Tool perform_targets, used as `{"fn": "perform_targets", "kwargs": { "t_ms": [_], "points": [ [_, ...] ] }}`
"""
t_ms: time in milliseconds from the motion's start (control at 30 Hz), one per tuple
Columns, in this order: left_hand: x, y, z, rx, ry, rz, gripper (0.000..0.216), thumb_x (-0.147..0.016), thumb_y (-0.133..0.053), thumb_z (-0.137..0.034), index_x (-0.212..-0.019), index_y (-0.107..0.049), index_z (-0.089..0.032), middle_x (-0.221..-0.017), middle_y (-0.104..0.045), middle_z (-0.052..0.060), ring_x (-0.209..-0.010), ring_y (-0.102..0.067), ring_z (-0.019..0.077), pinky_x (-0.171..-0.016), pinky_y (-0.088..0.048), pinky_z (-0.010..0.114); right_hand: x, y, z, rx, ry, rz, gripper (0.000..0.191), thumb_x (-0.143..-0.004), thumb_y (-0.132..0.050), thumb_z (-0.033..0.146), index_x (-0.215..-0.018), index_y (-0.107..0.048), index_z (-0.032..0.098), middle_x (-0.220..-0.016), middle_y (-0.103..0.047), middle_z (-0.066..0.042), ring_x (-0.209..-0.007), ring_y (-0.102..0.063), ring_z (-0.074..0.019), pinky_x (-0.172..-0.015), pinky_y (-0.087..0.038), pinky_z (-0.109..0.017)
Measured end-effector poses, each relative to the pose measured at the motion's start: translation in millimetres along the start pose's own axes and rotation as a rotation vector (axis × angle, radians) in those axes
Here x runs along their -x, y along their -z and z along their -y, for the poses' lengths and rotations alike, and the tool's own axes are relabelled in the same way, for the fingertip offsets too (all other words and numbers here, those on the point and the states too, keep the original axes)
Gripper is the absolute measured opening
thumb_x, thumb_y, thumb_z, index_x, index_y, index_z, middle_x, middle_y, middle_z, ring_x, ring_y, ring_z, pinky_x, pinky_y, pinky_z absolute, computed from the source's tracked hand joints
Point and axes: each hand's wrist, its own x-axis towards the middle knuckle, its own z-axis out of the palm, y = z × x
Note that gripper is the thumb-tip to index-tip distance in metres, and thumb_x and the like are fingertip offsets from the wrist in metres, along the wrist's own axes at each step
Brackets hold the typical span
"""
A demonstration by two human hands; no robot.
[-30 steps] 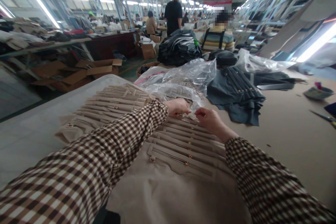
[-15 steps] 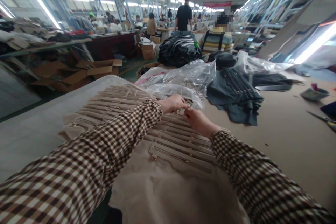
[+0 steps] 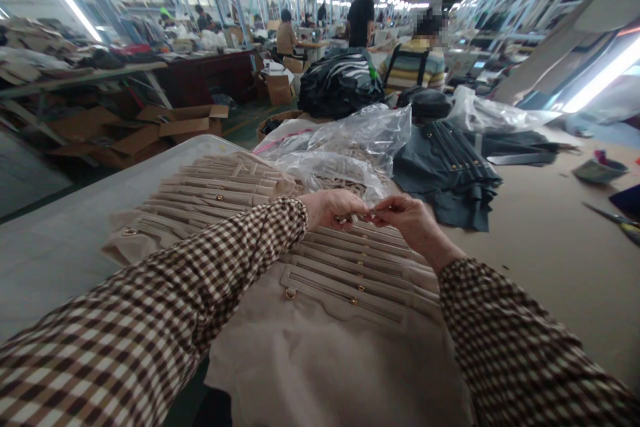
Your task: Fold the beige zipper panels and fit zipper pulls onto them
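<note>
My left hand (image 3: pixel 339 207) is closed over the far end of a row of beige fabric pieces (image 3: pixel 350 277), its fingers curled round small bits I cannot make out. Fingertip to fingertip with it, my right hand (image 3: pixel 413 220) pinches something small, too tiny to name. The beige pieces overlap in layers, with zips and gold-coloured metal parts, and a D-ring (image 3: pixel 291 293) shows on the nearest one. Just beyond my hands lies a clear plastic bag (image 3: pixel 365 137) with small brown pieces (image 3: pixel 345 185) at its mouth.
More beige pieces (image 3: pixel 210 190) lie to the left. Dark grey fabric pieces (image 3: pixel 445 167), scissors (image 3: pixel 613 215) and a small bowl (image 3: pixel 600 170) are on the table (image 3: pixel 540 233) to the right. Cardboard boxes (image 3: pixel 135 137) stand on the floor at left; people sit and stand farther off.
My right hand has shifted right and slightly up, its fingers now more stretched in a pinch. My left hand has turned a little, staying near the same place. The camera view has moved slightly.
</note>
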Motion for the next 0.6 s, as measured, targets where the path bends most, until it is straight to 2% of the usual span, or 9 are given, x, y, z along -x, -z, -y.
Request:
{"fn": "perform_targets", "kwargs": {
  "t_ms": [100, 200, 300, 367, 600],
  "points": [
    [-1, -2, -1, -0.043, -0.003, -0.022, 0.01, -0.081, -0.063, -0.026, -0.084, -0.063, -0.016, -0.062, -0.052, -0.004, -0.046, -0.046, 0.0053, -0.043, -0.036, 0.018, 3, 4, -1, 0.206, 0.01, 0.01, 0.037, -0.063, -0.072, 0.049, -0.078, -0.062, 0.016, -0.061, -0.061, 0.0, -0.055, -0.055, -0.0116, -0.055, -0.048, -0.025],
    [-2, -9, -5, -0.15, -0.021, -0.101, 0.006, -0.079, -0.065, -0.022, -0.081, -0.062, -0.016, -0.053, -0.046, -0.007, -0.042, -0.043, 0.006, -0.041, -0.03, 0.018, 4, 10, -5, 0.468, -0.06, 0.033, 0.029, -0.072, -0.06, 0.042, -0.081, -0.066, 0.015, -0.055, -0.056, 0.001, -0.049, -0.049, -0.0103, -0.048, -0.04, -0.022],
    [-3, -17, -9, -0.296, -0.036, -0.18, 0.01, -0.076, -0.067, -0.016, -0.068, -0.06, -0.015, -0.045, -0.039, -0.007, -0.039, -0.036, 0.0058, -0.04, -0.022, 0.02, 3, 13, -10, 0.643, -0.114, 0.044, 0.017, -0.068, -0.058, 0.027, -0.073, -0.07, 0.015, -0.05, -0.055, 0.002, -0.048, -0.046, -0.0103, -0.048, -0.035, -0.022],
    [-4, -21, -11, -0.376, -0.039, -0.207, 0.013, -0.074, -0.067, -0.014, -0.063, -0.06, -0.015, -0.042, -0.039, -0.007, -0.039, -0.035, 0.0063, -0.041, -0.022, 0.021, 2, 14, -13, 0.751, -0.118, 0.033, 0.015, -0.065, -0.058, 0.02, -0.068, -0.072, 0.016, -0.052, -0.058, 0.001, -0.053, -0.048, -0.011, -0.052, -0.035, -0.023],
    [-5, -22, -15, -0.555, -0.044, -0.212, 0.007, -0.075, -0.067, -0.016, -0.068, -0.067, -0.015, -0.042, -0.042, -0.006, -0.044, -0.038, 0.0086, -0.046, -0.026, 0.023, 4, 15, -14, 0.959, -0.113, 0.089, 0.021, -0.07, -0.057, 0.02, -0.075, -0.077, 0.018, -0.06, -0.064, -0.001, -0.063, -0.055, -0.0133, -0.057, -0.035, -0.023]
  ]
}}
